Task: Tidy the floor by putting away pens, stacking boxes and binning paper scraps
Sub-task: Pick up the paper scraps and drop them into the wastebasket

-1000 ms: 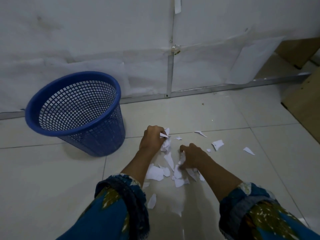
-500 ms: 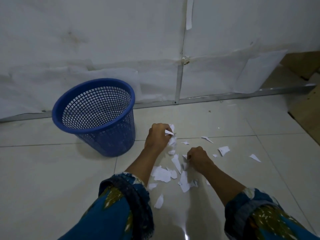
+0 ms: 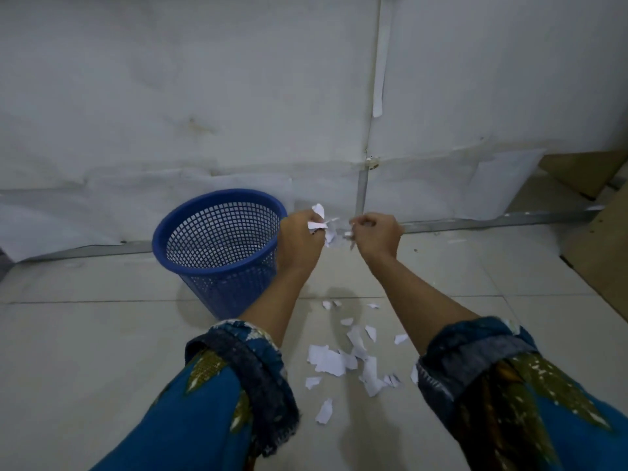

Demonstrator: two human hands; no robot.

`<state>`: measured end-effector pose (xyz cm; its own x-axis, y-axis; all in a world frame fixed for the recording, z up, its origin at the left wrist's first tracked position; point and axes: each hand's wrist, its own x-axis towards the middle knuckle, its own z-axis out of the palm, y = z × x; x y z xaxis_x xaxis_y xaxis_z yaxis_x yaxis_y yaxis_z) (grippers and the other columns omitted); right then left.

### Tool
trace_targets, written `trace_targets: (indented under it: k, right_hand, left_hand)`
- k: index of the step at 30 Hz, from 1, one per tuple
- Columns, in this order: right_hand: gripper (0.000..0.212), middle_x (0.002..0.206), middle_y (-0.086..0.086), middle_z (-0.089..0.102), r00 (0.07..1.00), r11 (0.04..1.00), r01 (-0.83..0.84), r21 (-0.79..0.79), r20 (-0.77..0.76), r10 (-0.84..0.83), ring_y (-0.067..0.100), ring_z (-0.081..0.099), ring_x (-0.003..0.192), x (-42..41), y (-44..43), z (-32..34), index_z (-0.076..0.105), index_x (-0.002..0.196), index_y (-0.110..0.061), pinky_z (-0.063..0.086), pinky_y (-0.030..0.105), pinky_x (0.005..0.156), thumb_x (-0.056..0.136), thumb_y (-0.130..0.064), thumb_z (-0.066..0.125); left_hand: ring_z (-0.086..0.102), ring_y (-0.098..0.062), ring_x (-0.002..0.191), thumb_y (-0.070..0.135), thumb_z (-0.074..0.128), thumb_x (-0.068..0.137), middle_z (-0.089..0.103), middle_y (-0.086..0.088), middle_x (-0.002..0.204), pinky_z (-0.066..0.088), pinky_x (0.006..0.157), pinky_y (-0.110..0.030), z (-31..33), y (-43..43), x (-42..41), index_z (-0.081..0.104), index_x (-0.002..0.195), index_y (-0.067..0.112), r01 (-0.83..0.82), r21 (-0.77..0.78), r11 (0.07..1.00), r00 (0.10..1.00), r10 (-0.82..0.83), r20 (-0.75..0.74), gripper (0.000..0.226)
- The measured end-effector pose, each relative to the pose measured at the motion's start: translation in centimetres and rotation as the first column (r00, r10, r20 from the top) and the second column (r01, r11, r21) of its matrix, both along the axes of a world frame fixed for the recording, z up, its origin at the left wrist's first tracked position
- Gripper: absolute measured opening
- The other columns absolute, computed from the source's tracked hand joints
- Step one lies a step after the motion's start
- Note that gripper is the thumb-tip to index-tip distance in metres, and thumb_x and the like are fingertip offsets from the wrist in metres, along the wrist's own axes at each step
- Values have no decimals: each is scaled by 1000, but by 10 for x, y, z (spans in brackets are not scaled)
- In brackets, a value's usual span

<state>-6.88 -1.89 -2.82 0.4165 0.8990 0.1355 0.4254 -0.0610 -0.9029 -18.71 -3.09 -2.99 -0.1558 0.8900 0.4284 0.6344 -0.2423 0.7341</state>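
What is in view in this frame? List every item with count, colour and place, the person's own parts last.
Bin: one, blue mesh, upright on the floor, left of the hands.
Loose paper scraps: many, white, scattered on the floor between the forearms.
Held paper scraps: a few, white, in the raised hands.
Cardboard pieces: brown, far right; count unclear.
Floor: pale tiles.
Wall covering: white sheets, behind the bin.
Left hand: closed on scraps, beside the bin's rim.
Right hand: closed on scraps.
Sleeves: two, blue patterned, rolled.
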Motion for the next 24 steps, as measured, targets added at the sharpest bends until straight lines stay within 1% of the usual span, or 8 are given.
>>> trace_targets:
  k: [2,5,9,13,16,18,21,24]
  right_hand:
    - [19,92,17,75,989,1000,12,28,-150,-7,29,70,86,-22,2,23,76,93,0,57,38,86,82,0,61]
    - [19,96,13,73,939,997,-47,54,-338,62,21,67,80,-57,1,45,74,99,-2,58,26,78,84,1,63]
    - [19,101,9,72,904,985,-171,15,-396,163,14,61,83,-103,-1,51,73,102,-5,53,24,76,87,-4,61]
    - [27,119,12,67,854,913,-385,-134,-428,297,25,63,104,-138,2,40,67,115,-6,52,36,94,91,-10,55]
    - [37,127,13,60,785,844,-504,-181,-503,361,30,59,110,-153,0,38,55,129,-6,50,41,99,93,-4,48]
    - [40,121,11,58,712,807,-562,-179,-601,363,24,58,97,-156,-3,40,47,136,-9,51,41,95,96,-3,43]
    - [45,136,12,50,631,769,-620,-157,-681,371,26,51,107,-159,-5,41,39,142,-14,51,41,84,99,-4,36]
    - [41,134,12,48,627,783,-602,-154,-699,344,26,47,110,-156,-4,41,42,139,-13,50,45,88,99,-6,37]
  left_hand:
    - [66,-27,82,0,64,80,72,-18,89,53,70,-32,18,-3,-12,73,89,-2,-67,51,996,994,62,85,13]
    - [63,-20,83,4,65,83,71,-14,96,45,65,-12,39,-7,-36,72,94,0,-174,81,981,965,154,211,14]
    - [56,-13,84,15,62,90,71,-13,108,43,72,-19,48,-12,-68,69,105,2,-341,-33,939,878,331,346,21]
    - [62,-30,102,15,52,95,68,-16,115,41,73,-25,40,-11,-101,66,114,4,-369,-197,908,861,414,296,26]
    - [60,-31,112,10,52,92,63,-13,125,47,86,-31,35,-11,-121,60,126,12,-349,-324,879,844,445,299,35]
    - [62,-30,109,7,53,90,64,-13,125,49,83,-29,32,-12,-129,63,124,13,-341,-316,885,850,434,298,35]
    - [63,-29,106,1,51,88,68,-11,119,51,76,-25,31,-12,-133,70,110,11,-363,-271,892,861,432,269,30]
    - [63,-28,107,0,49,87,69,-8,118,55,90,-36,30,-7,-131,73,102,11,-384,-252,888,855,445,265,31]
